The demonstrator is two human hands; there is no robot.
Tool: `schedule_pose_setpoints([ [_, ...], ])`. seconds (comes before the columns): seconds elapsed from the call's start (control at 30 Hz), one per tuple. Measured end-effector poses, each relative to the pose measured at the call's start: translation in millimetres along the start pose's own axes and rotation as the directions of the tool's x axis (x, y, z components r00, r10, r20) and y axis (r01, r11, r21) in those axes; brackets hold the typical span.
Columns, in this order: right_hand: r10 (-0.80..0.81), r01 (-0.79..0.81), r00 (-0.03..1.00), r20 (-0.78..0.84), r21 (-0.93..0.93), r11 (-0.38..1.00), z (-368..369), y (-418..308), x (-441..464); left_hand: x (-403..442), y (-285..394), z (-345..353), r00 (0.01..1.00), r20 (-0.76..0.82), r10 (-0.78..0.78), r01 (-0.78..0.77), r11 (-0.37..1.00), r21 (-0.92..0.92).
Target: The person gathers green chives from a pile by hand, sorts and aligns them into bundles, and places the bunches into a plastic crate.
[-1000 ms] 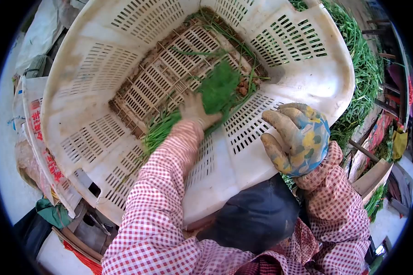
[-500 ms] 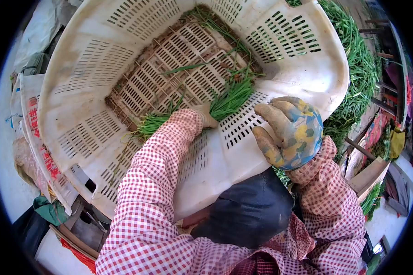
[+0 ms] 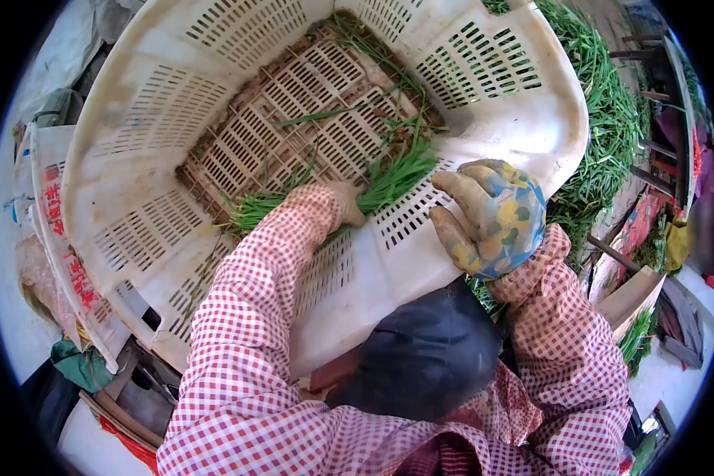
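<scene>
The left hand is down inside a white perforated plastic crate, on a bundle of long, chive-like greens. The bundle lies along the foot of the near wall, its leafy end fanning out on one side of the hand and its paler stem end showing on the other. The checked sleeve hides most of the fingers, so I cannot tell whether this grip is clamped on the stems or only resting on them. The gloved right hand is at the near rim, fingers curled and thumb apart from them, with nothing in its grip; whether it touches the rim is unclear.

The step in hand looks like handling this one bundle at the crate's bottom. As I judge it, the next move calls for keeping the stems gathered and parallel, and clear of the stray blade on the slatted floor. More greens lie heaped outside the crate.
</scene>
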State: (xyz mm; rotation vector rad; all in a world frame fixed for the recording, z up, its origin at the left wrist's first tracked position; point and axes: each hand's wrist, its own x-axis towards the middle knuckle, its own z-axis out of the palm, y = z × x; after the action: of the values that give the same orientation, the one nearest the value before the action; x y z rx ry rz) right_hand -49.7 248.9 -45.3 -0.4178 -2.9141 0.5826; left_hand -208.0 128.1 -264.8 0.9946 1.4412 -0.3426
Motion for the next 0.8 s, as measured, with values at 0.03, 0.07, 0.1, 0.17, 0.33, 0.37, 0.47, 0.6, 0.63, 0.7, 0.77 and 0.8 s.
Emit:
schedule_pose_setpoints([
  [0.03,0.000,0.000,1.000,-0.003,0.000,1.000,0,1,1,5,-7,15,0.978,-0.195,0.068,-0.054,0.996,0.075],
  [0.07,-0.017,0.017,0.999,-0.031,-0.004,1.000,1,2,1,5,-13,20,0.978,-0.196,0.067,-0.052,0.995,0.081],
  [0.1,-0.034,0.034,0.998,-0.052,-0.003,0.999,2,3,1,4,-19,27,0.962,-0.229,0.148,-0.163,0.985,-0.048],
  [0.17,-0.011,0.011,1.000,-0.027,0.013,1.000,3,3,0,-23,-10,22,0.967,-0.173,0.187,-0.235,0.919,-0.316],
  [0.33,-0.011,0.011,0.998,-0.062,-0.006,1.000,1,0,-2,55,-43,78,0.870,-0.438,0.226,-0.335,0.923,-0.190],
  [0.37,0.000,0.000,0.999,-0.054,-0.002,1.000,1,0,-3,61,-45,83,0.830,-0.509,0.228,-0.319,0.943,-0.098],
  [0.47,0.007,-0.007,0.998,-0.069,-0.008,1.000,2,1,-6,-23,-11,47,0.874,-0.469,0.131,-0.239,0.955,-0.179],
  [0.6,0.012,-0.014,0.999,-0.043,-0.055,0.998,2,1,-8,-92,-37,12,0.837,-0.543,0.057,-0.342,0.830,-0.440],
  [0.63,0.051,-0.051,0.999,0.003,-0.012,0.999,-1,-1,-7,-117,-47,3,0.765,-0.615,-0.190,-0.280,0.762,-0.584],
  [0.7,0.045,-0.045,0.999,-0.025,0.001,0.999,-1,-3,-8,-165,-73,-23,0.551,-0.800,-0.236,-0.671,0.444,-0.594],
  [0.77,0.044,-0.043,0.998,-0.052,0.012,0.999,2,-1,-10,-200,-112,-47,0.398,-0.889,-0.225,-0.867,0.224,-0.445],
  [0.8,0.020,-0.019,0.996,-0.084,0.013,1.000,3,0,-11,-252,-86,-54,0.317,-0.939,-0.131,-0.932,0.139,-0.334],
])
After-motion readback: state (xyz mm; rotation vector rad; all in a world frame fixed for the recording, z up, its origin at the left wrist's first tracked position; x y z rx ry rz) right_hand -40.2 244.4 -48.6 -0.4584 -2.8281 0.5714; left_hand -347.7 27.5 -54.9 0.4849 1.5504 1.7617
